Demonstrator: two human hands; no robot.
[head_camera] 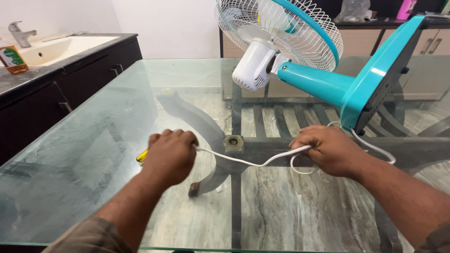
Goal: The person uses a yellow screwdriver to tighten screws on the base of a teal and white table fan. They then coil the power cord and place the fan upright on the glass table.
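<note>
Both hands rest knuckles-up on the glass tabletop (117,117): left hand (169,152) and right hand (328,150) each fisted around the white cord (243,162).

Bright, even daylight, soft and without hard shadows. Pale sheen across the glass table (117,107), strongest on the left half, with milky reflections veiling the floor seen through it. Slight motion blur on the left hand (169,154); right hand (328,149) sharper. Gloss highlights on the teal fan (328,84). Wide-angle bending at the edges, counter (56,70) lines bowed. Washed-out white at the sink (61,47)
</note>
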